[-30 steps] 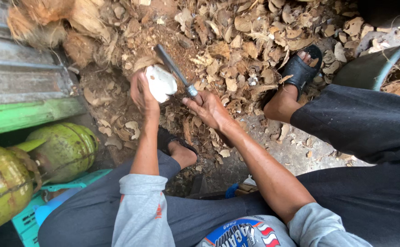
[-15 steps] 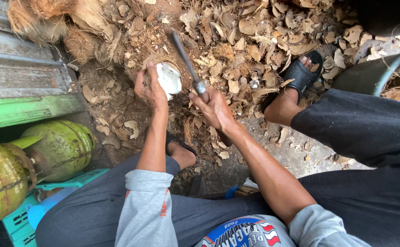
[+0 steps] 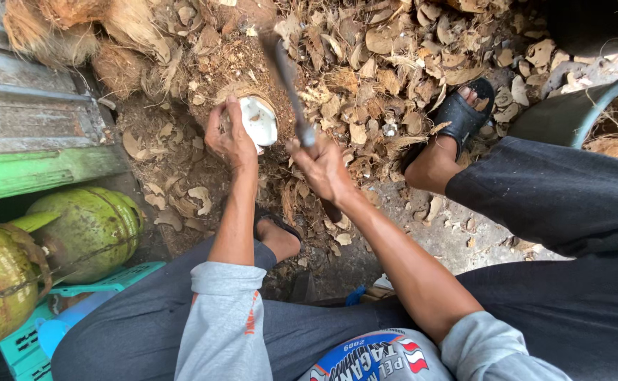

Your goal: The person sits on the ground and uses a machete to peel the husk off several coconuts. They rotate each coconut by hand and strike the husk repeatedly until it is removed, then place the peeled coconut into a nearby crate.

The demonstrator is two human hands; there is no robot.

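**Blade raised over the white coconut**

Husk chips (image 3: 393, 63) and dry brown fibre carpet the ground ahead of me, with a green-painted plank (image 3: 40, 173) along the left and two green gas cylinders (image 3: 86, 229) beside a teal crate (image 3: 23, 346). I'm seated low, knees apart, one black sandal (image 3: 464, 113) planted among the shavings.

My left hand (image 3: 230, 141) cups the peeled coconut (image 3: 259, 121) from its near left side, fingers curled firmly round it, holding it just above the ground at the edge of the husk heap. Its pale trimmed face shows toward me and to the right, toward the blade; the brown fibrous side faces away into the pile. It is roundish, so I can't call a clear long axis.

My right hand (image 3: 321, 166) is clenched tight round the handle of the knife (image 3: 288, 77). The blade runs up and away from my fist, leaning slightly left, its tip above the coconut and blurred, so I read it as mid-swing. Its long axis goes from my fist toward the top of the view.

To do this well, I judge I want short, shallow cuts that skim the shell rather than bite into the white flesh, striking on the far side from my left thumb. Fingers should stay behind the line of the blade, and the coconut should be turned a little between strokes, keeping the wrist loose and the edge angled outward.
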